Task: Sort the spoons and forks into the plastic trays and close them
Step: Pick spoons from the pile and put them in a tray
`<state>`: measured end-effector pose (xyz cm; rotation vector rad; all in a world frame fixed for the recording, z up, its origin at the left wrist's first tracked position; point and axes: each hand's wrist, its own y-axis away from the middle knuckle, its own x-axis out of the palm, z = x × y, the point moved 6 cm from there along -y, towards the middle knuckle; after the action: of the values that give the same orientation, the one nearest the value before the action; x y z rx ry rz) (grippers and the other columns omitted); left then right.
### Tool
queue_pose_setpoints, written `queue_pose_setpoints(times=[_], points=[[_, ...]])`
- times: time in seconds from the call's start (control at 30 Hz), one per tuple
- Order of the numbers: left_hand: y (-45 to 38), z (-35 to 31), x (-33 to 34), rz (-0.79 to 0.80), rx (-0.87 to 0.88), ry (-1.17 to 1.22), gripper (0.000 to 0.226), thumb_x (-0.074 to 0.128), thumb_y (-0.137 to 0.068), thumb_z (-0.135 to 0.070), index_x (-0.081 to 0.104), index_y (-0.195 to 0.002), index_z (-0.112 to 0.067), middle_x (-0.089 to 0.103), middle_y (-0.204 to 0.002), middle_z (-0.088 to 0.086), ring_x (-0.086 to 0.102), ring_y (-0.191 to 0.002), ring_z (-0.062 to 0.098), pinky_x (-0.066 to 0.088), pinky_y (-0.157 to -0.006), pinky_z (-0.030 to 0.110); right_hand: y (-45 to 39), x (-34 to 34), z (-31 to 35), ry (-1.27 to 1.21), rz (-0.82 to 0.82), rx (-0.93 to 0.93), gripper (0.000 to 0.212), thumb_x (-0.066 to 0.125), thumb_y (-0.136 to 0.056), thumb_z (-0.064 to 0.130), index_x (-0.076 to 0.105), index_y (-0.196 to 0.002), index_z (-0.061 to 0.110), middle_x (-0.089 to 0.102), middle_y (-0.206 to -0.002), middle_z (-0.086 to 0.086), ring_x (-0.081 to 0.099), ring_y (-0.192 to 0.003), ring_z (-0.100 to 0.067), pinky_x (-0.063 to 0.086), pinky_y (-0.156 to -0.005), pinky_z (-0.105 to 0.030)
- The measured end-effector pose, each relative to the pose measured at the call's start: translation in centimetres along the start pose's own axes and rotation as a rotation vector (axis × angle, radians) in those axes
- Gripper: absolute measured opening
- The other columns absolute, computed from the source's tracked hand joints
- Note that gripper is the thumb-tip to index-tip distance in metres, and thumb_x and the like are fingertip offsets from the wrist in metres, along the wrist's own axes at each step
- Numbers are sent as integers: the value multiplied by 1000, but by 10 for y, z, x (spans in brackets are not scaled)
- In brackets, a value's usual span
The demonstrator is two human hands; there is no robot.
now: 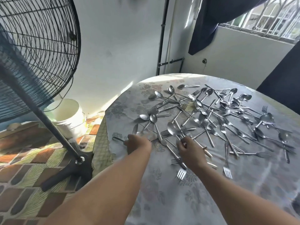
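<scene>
No brand, label or readable writing shows on anything in view; round table [162, 200] under a grey floral tablecloth [123, 109] carries a loose scatter of steel spoons and forks [211, 114], crossing and overlapping, spread from mid-table out to the far right edge; left hand [138, 144] reaches to the near-left edge of the scatter, fingers curled down over a handle end, a spoon [117, 139] lying just left of its fingertips and seemingly touched, but whether it is actually gripped I cannot tell; right hand [189, 151] sits just right of it, fingers curled narrow round the handle of a large spoon [172, 129] whose bowl points away from the person, above the knuckles; more handles run under and past this hand; two forks [181, 173] lie near the right wrist, tines toward the person, another fork [227, 172] further right; both forearms bare, stretched out from the bottom of the view; beside the table to the left stands a black pedestal fan [37, 46], a white bucket [69, 117] on the tiled floor behind its pole; barred window [267, 18] and dark curtain [211, 21] at upper right.
</scene>
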<state>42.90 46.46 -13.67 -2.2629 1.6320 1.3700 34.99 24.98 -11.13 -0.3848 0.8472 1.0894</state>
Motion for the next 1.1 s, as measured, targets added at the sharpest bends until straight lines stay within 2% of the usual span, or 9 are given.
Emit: queue_pose_setpoints(times=[0.13,0.33,0.43,0.53,0.67,0.8,0.93,1.0,1.1], points=[[-19,7,7,13,28,-62,34,64,-93,-16,61,-126,-5,65,-127,17,65,-114,35,56,-92,42,-15,30,12,77,20,-49,27,51,-102,44,66,-107,23,71,-98,-4,65,-93,-30,41,-71,-34],[-32,12,13,67,39,-7,29,63,-93,-16,66,-122,-11,71,-119,14,67,-112,32,55,-95,40,-37,59,21,126,24,-68,26,46,-102,42,56,-94,20,70,-94,-7,62,-88,-32,48,-72,-38],[-33,4,11,31,167,40,20,52,-98,-26,60,-112,-15,68,-112,11,64,-104,34,53,-88,42,-47,66,32,151,29,-48,26,48,-101,50,51,-95,25,63,-89,-2,57,-81,-28,41,-69,-36],[-32,-5,2,0,315,79,19,43,-104,-32,49,-110,-15,62,-110,12,63,-100,36,53,-84,46,-55,72,48,261,37,-20,37,49,-99,59,58,-102,23,59,-92,1,63,-91,-28,41,-69,-34],[-34,-5,-17,-40,360,192,18,36,-109,-34,37,-109,-16,66,-108,14,65,-93,36,45,-70,40,-63,85,57,319,82,-10,36,46,-100,46,63,-108,16,63,-111,-5,65,-100,-33,52,-79,-38],[-37,-10,-29,-57,331,349,17,35,-109,-32,32,-106,-16,61,-102,12,58,-86,33,42,-71,40,-63,88,47,225,156,115,33,44,-93,29,54,-117,8,57,-127,-17,59,-115,-38,47,-88,-42],[-38,-21,-31,-89,307,488,11,32,-110,-21,30,-108,-10,51,-95,5,47,-70,17,34,-64,33,-59,84,49,106,145,52,17,38,-100,25,39,-109,10,59,-110,-19,58,-101,-39,39,-80,-43],[-45,-22,-26,-102,232,519,12,31,-110,-19,33,-113,-8,50,-100,8,51,-76,24,36,-71,32,-55,79,54,27,118,8,13,38,-103,24,39,-106,11,55,-98,-10,53,-87,-33,37,-76,-43],[-59,-20,-15,-79,89,581,22,30,-109,-27,36,-119,-8,62,-104,17,67,-89,35,54,-82,43,-53,73,56,-79,48,-25,9,42,-102,20,45,-106,13,55,-88,-5,50,-78,-28,34,-71,-40]])
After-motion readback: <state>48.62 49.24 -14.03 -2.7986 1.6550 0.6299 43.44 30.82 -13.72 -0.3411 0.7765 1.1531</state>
